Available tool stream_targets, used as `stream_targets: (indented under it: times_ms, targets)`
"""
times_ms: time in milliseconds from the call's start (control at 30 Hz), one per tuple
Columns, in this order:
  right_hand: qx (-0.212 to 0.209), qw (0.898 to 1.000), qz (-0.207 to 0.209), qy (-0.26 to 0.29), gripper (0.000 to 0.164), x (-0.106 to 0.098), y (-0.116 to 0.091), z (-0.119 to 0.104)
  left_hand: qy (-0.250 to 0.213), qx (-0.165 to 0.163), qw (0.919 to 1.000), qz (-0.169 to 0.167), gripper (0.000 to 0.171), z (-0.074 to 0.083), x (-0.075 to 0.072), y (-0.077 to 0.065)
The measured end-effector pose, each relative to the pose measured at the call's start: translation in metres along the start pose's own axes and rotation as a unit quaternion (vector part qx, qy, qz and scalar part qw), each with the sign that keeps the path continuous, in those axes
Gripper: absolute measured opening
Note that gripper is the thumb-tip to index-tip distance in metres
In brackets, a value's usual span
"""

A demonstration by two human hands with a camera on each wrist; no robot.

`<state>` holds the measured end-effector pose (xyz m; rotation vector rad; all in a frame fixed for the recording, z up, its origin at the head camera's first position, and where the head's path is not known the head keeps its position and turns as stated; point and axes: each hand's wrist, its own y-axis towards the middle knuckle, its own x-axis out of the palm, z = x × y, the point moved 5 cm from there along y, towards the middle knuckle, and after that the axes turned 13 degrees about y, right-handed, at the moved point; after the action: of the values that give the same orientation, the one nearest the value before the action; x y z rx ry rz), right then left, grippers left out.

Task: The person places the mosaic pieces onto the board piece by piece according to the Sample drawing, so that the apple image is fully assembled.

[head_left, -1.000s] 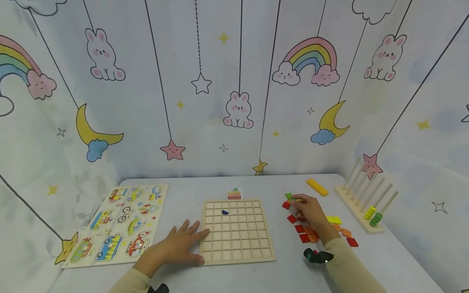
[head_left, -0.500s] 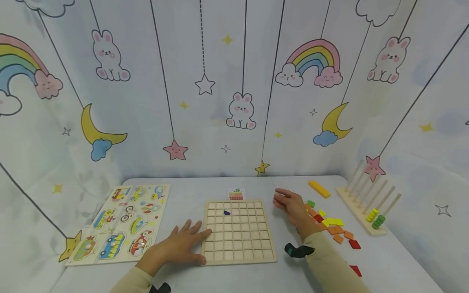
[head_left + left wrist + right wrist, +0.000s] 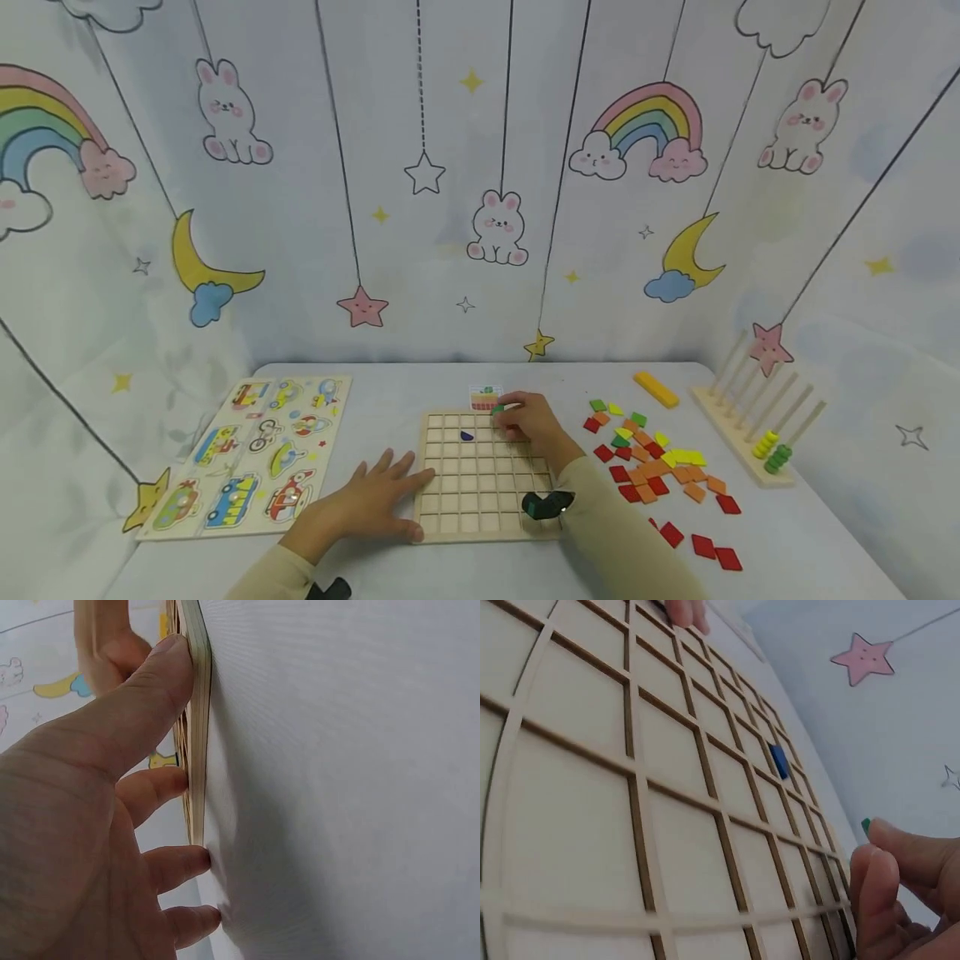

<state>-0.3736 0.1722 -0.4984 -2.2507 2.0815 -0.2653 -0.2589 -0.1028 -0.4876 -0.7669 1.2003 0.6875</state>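
Small green piece [image 3: 498,409] is at the far edge of the pale wooden grid board [image 3: 468,503], pinched by the right hand [image 3: 529,422], I judge because it is so tiny. I see the left hand [image 3: 367,505], fingers spread, touching the board's left edge, likely steadying it. Beneath lies a white worktop [image 3: 420,575]; a cartoon-printed white backdrop [image 3: 300,242] rises beyond its far edge.
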Motion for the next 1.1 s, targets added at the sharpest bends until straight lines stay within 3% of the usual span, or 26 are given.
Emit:
stream_targets:
  times_ms: [133,233,333,567,833,1000,1100]
  targets:
    - [-0.023,0.995,0.001,-0.094,0.033,0.021,0.001,0.001,0.0,0.003,1.0,0.0,0.089,-0.001,0.002,0.0]
    - [-0.039,0.982,0.029,-0.181,0.031,0.026,0.001,0.001,-0.002,0.004,1.0,-0.004,0.089,0.0,0.003,0.0]
    - [-0.043,0.974,0.046,-0.219,0.032,0.028,0.001,0.001,-0.003,0.002,1.0,-0.005,0.089,0.0,0.001,0.0]
    - [-0.043,0.97,0.035,-0.239,0.038,0.03,0.005,0.001,-0.005,0.0,1.0,-0.005,0.089,-0.001,0.001,-0.001]
    - [-0.047,0.98,0.011,-0.194,0.034,0.015,-0.003,-0.001,0.004,-0.007,0.9999,-0.007,0.089,-0.002,0.003,-0.001]
    - [-0.048,0.972,-0.028,-0.23,0.031,0.016,-0.002,-0.003,-0.002,-0.006,1.0,-0.004,0.089,-0.002,0.003,-0.001]
    - [-0.041,0.968,-0.031,-0.246,0.031,0.018,0.0,-0.002,-0.003,-0.007,1.0,-0.005,0.089,-0.002,0.004,0.0]
